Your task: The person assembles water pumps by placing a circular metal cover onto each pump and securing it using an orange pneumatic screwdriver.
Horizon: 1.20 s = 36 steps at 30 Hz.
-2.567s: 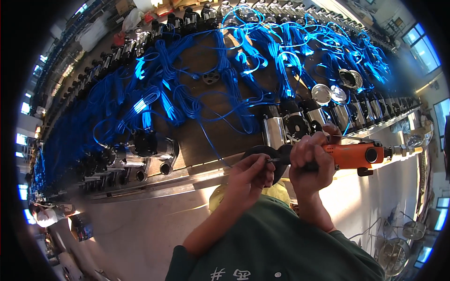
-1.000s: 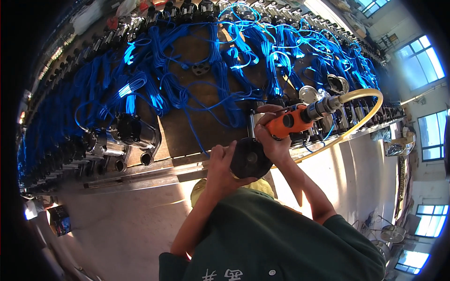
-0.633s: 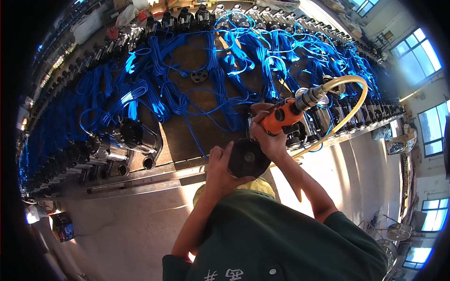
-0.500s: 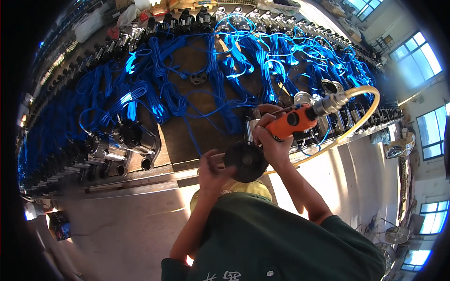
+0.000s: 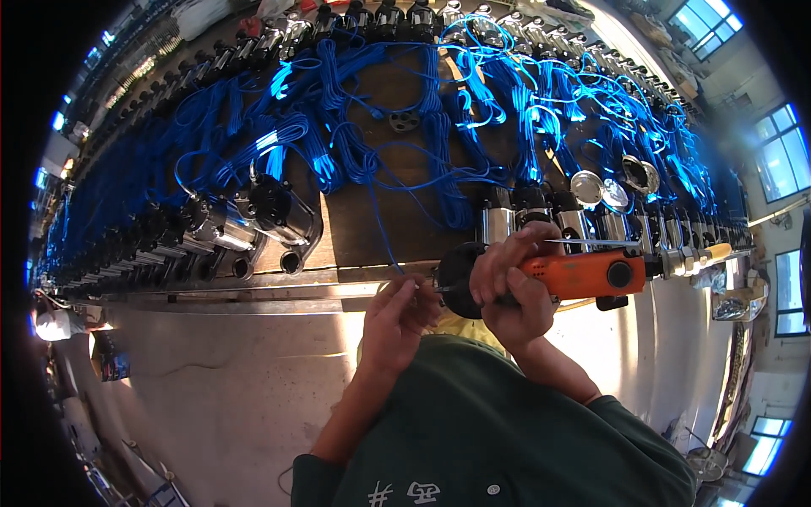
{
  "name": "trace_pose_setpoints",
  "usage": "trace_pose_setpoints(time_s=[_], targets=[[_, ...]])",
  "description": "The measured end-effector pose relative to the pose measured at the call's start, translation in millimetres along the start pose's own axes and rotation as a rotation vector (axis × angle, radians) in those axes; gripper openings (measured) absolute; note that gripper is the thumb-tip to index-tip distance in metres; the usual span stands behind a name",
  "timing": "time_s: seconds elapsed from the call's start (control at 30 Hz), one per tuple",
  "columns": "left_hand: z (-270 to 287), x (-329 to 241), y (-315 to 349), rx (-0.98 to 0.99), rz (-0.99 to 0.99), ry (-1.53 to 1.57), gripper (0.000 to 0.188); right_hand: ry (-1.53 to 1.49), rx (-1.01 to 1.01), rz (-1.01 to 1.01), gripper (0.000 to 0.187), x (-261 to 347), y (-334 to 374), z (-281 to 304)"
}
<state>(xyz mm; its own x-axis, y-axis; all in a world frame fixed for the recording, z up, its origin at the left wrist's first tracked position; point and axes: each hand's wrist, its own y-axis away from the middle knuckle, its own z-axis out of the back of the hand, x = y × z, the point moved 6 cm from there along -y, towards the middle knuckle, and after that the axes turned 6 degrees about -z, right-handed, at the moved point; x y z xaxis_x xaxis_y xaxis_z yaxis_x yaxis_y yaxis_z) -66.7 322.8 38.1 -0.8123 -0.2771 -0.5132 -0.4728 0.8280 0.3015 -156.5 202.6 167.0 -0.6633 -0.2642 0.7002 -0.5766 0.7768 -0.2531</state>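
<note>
Right hand (image 5: pixel 517 294): wrapped round orange power tool (image 5: pixel 583 275). Left hand (image 5: pixel 395 317): fingers curled near black disc (image 5: pixel 457 277); pinch cannot be told.

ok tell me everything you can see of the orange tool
The orange tool is held crosswise, its body plastic-looking, with a round dark cap near its right end, a metal lever along one side and metal fittings leading to a yellowish hose. The right hand grips its left end, beside a black disc.
</note>
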Motion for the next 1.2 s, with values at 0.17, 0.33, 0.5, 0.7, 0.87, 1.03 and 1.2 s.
trace_pose_setpoints(time_s=[0.17, 0.33, 0.5, 0.7, 0.87, 1.03, 1.2], targets=[[-10, 4, 0, 0.049, 0.077, 0.044, 0.014, 0.043, 0.018, -0.024, 0.042, -1, -3, 0], [-3, 12, -8, 0.046, 0.077, 0.030, 0.015, 0.036, 0.007, 0.000, 0.041, 2, -4, 4], [-23, 3, -11, 0.070, 0.083, -0.063, 0.021, 0.144, -0.012, 0.058, 0.034, 6, -3, 8], [-27, 8, -10, 0.079, 0.122, -0.047, 0.023, 0.207, -0.025, 0.087, 0.032, 5, 1, 12], [-28, 14, -6, 0.046, 0.142, -0.054, 0.022, 0.115, -0.026, 0.052, 0.039, 5, 5, 21], [-28, 20, -6, 0.002, 0.135, -0.050, 0.021, 0.138, -0.041, 0.028, 0.038, 3, 9, 22], [-27, 24, -1, 0.024, 0.223, -0.092, 0.022, 0.288, 0.005, 0.090, 0.032, 1, 14, 22]])
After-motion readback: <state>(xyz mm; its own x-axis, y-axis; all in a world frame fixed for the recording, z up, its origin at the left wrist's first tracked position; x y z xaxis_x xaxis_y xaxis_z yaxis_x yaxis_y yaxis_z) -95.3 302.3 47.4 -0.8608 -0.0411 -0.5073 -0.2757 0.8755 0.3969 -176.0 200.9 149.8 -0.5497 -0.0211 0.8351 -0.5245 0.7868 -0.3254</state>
